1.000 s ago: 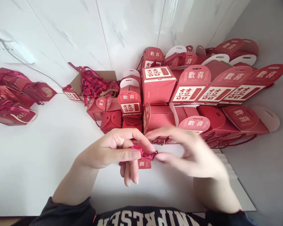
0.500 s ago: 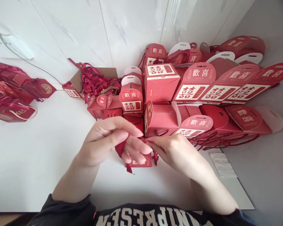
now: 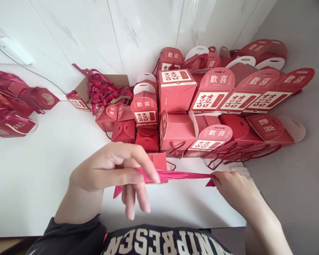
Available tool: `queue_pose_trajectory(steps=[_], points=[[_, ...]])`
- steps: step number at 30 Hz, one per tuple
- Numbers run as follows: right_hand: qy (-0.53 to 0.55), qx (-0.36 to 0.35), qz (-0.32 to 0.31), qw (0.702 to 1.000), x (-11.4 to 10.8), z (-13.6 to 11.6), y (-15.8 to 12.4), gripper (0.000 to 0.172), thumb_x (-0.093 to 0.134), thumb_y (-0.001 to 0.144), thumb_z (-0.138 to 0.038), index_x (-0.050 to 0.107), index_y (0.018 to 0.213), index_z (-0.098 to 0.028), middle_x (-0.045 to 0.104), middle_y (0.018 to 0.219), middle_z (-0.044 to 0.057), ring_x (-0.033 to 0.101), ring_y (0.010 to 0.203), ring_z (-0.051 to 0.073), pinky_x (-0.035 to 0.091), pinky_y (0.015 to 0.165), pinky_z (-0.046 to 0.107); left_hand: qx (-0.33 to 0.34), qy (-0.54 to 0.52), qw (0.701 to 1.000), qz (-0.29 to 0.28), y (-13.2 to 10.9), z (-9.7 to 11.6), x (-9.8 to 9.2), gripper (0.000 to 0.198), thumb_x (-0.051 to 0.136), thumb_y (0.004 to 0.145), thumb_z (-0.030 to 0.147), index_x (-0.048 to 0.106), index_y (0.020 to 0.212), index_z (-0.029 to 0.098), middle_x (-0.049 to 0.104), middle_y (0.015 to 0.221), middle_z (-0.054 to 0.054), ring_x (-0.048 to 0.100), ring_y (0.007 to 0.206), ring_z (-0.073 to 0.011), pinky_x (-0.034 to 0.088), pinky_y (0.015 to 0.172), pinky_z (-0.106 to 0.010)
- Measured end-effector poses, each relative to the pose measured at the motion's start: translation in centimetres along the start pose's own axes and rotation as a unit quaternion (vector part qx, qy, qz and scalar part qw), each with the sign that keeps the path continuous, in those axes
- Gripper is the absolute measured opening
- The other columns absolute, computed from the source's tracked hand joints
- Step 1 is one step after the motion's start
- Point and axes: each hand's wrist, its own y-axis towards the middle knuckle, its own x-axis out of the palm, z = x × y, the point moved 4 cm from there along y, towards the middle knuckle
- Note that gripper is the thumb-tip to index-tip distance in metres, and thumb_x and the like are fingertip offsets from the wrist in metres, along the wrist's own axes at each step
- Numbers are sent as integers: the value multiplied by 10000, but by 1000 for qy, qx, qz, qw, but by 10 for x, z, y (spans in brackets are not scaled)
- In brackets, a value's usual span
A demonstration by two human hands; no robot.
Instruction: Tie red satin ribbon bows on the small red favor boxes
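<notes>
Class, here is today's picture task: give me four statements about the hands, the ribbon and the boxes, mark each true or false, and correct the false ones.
1. The left hand and right hand both pinch one red ribbon. True.
2. The red ribbon hangs slack. False: it is pulled straight between the hands.
3. Red gift boxes are piled against the wall. True.
4. The cardboard box holds green ribbons. False: its ribbons are dark red.

Stacked boxes (image 3: 177,94) behind ribbon (image 3: 180,174), bags (image 3: 13,124) far left
</notes>
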Motion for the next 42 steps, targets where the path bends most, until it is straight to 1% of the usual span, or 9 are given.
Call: queue_pose_trajectory(steps=[3,7,12,16,19,20,26,31,42], points=[[3,114,-17,993,23,47,-3,277,465,887,-176,715,771,-191,735,762,160,704,633,319,415,513,342,-126,-17,986,-110,2,-7,6,284,546,964,333,615,1187,172,782,833,-127,749,617,-198,581,530,-228],[34,230,-54,971,40,95,-12,313,456,891,-227,737,1024,-186,751,875,190,722,741,378,486,560,410,-134,91,986,-49,10,-9,-9,403,532,965,267,535,1359,179,776,877,-126,752,730,-190,586,640,-239],[169,5,113,979,-8,38,-17,375,468,931,-288,610,1271,-217,649,1281,147,657,1096,347,544,843,462,-85,175,975,-106,17,-15,3,505,479,960,163,432,1460,215,769,958,-90,733,881,-178,573,778,-271],[485,-253,65,834,-43,-58,-9,389,523,977,-384,478,1338,-247,639,1251,111,615,1159,235,502,982,377,-47,183,967,-170,25,-17,33,513,445,965,130,414,1465,240,764,1013,-84,728,928,-166,560,825,-272],[628,-349,-72,692,-43,-110,2,411,499,993,-422,429,1318,-179,671,872,43,649,796,169,547,772,319,-32,182,974,-134,26,-16,43,420,467,968,159,516,1380,221,757,1005,-83,732,868,-158,563,803,-263],[649,-345,-90,672,-41,-118,6,344,495,995,-428,485,1223,-170,654,857,36,627,776,154,534,742,294,-35,185,977,-100,24,-16,41,383,486,962,171,558,1336,218,754,1010,-80,731,848,-155,566,783,-255],[620,-257,-81,737,-28,-106,23,400,555,954,-477,522,705,-166,454,622,-40,429,563,86,390,537,214,-86,231,964,103,-6,-26,5,265,580,922,275,648,1165,196,743,974,-64,718,810,-169,577,727,-257],[663,-214,-118,707,-23,-91,25,361,558,939,-513,562,806,-178,537,692,-21,508,569,94,411,480,199,-90,408,890,184,-16,-48,1,692,762,764,431,483,1387,314,519,1403,-82,530,1257,-281,478,1040,-418],[604,-242,-76,756,-27,-80,35,338,546,957,-474,594,775,-193,524,672,-16,542,625,139,465,637,291,-51,395,917,21,-3,-72,-15,423,686,860,272,604,1269,341,612,1326,-7,539,1251,-220,430,1075,-379]])
